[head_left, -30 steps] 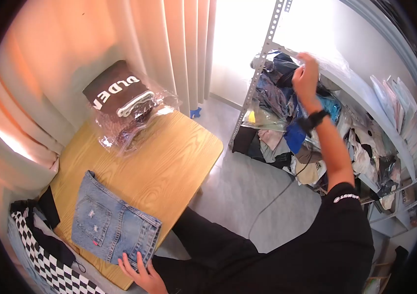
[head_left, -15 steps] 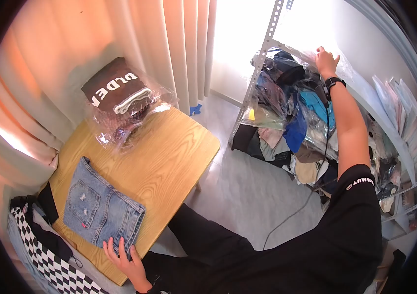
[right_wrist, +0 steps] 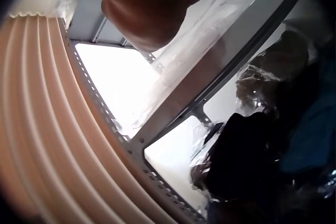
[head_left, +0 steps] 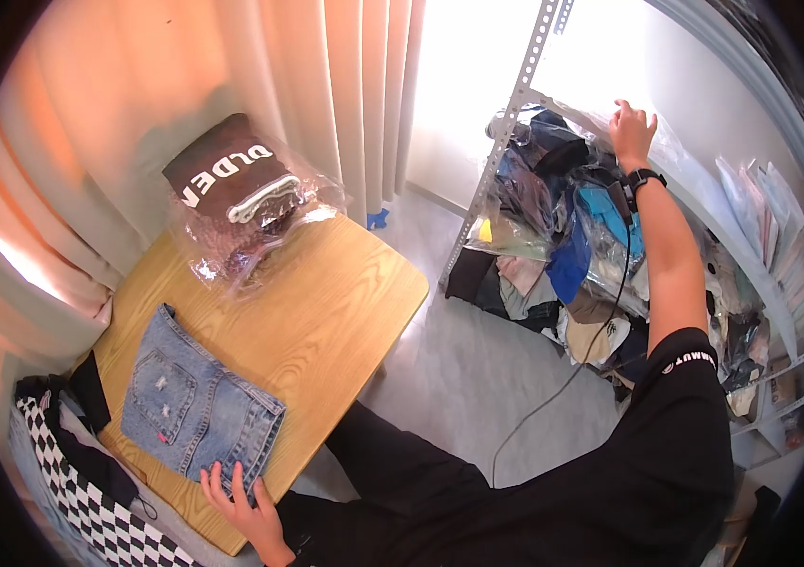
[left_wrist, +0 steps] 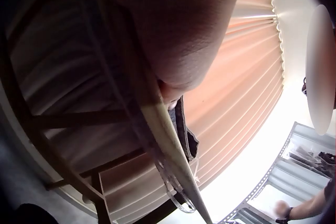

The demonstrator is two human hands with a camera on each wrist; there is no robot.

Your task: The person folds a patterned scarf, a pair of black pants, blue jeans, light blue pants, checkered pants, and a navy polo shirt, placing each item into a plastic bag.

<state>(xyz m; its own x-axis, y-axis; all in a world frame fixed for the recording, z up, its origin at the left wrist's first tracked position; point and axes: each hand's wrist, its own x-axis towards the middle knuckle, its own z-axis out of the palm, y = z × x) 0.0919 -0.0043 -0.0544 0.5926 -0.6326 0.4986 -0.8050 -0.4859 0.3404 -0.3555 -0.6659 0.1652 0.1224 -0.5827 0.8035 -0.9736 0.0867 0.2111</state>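
Folded blue denim jeans (head_left: 204,402), with a back pocket facing up, lie on the wooden table (head_left: 326,283). My left hand (head_left: 246,515) rests its spread fingers on their near edge, by the table's rim; the left wrist view shows the palm's underside and a bit of denim (left_wrist: 181,124). My right hand (head_left: 632,137) is stretched far out to the metal shelf, fingers slightly bent, over clear plastic bags (head_left: 671,146). In the right wrist view the hand hangs over that clear plastic (right_wrist: 178,61); its fingertips are hidden.
A dark folded garment with white letters (head_left: 232,175) sits in clear plastic at the table's back. Bagged clothes (head_left: 553,198) fill the lower shelf behind a perforated post (head_left: 496,151). A cable (head_left: 553,392) hangs from the right wrist. Checkered fabric (head_left: 81,472) lies left.
My right hand has come down onto the clear plastic on the shelf and stays there. Under my left hand, the jeans have shifted slightly left and farther from me.
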